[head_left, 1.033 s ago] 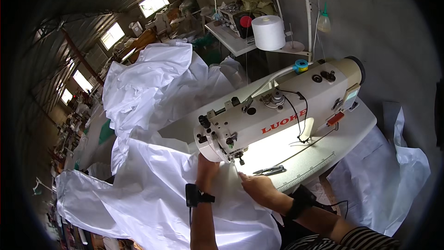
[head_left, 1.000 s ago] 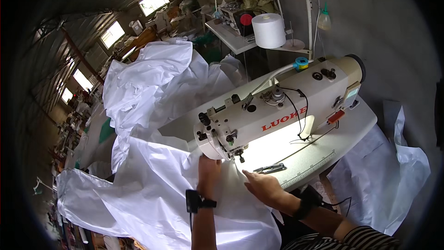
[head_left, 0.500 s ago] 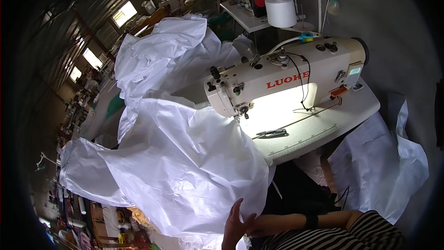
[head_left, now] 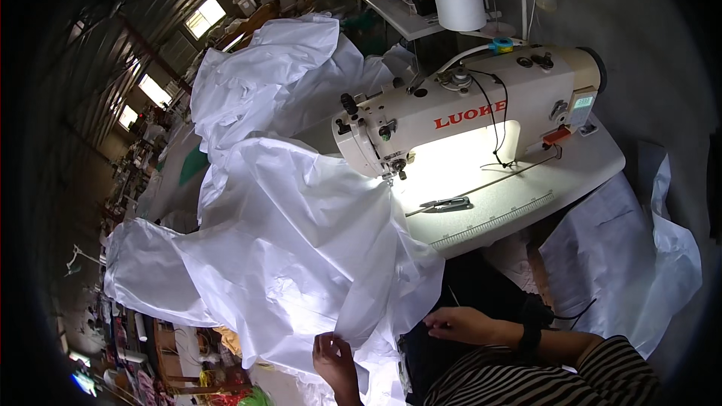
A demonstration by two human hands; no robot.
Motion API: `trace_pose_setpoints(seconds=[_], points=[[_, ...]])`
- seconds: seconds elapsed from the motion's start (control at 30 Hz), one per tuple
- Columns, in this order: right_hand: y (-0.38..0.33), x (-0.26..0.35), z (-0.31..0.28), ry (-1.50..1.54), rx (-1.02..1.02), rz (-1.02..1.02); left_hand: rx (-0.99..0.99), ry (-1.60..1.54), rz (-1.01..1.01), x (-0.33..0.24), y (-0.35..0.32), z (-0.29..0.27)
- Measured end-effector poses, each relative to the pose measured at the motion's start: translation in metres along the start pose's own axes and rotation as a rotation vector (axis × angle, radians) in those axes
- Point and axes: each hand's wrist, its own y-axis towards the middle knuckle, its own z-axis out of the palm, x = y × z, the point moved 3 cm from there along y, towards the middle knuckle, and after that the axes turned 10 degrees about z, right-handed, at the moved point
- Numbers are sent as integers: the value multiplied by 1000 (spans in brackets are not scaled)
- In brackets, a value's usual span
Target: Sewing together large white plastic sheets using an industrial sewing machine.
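Note:
A large sheet of shiny white fabric point(head_left: 301, 233) spreads in folds from under the needle end of a sewing machine point(head_left: 444, 113) down toward me. My left hand point(head_left: 335, 361) is at its near edge, fingers closed in a pinch on the fabric. Right of the fabric's near corner, my right hand point(head_left: 460, 325) hangs over my dark lap with its fingers curled together. What lies between those fingers, if anything, is too small to make out. Thread snips point(head_left: 447, 204) rest on the lit machine bed, to the right of the needle.
A white thread cone point(head_left: 460, 6) stands behind the machine. More white material point(head_left: 602, 256) hangs at the right of the machine table point(head_left: 489, 227). Cluttered shelves and goods point(head_left: 188, 353) lie at the lower left. A small shelf point(head_left: 402, 16) is at the back.
My hands have come apart: the left moved left and its fingers closed on the fabric edge, the right drew up and right. The fabric's near edge shifted. The view tilted slightly.

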Motion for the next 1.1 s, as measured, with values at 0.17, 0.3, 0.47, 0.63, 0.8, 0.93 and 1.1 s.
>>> trace_pose_setpoints(seconds=[0.17,0.3,0.47,0.63,0.8,0.93,1.1], points=[[63,-10,13,189,-279,44,-119,28,73,-23,25,-26],[94,0,43,204,-51,323,91,-52,102,-44,41,-50],[8,22,14,787,152,-96,85,112,278,-50,59,-77],[-58,44,-25,378,206,-127,-139,398,375,-65,78,-78],[-77,89,-33,202,107,-374,63,-127,284,-102,43,-60],[-69,99,-24,-23,136,-467,469,-465,65,-118,-4,-27],[-65,106,12,-447,101,-675,523,-660,-249,-106,-35,-14]])
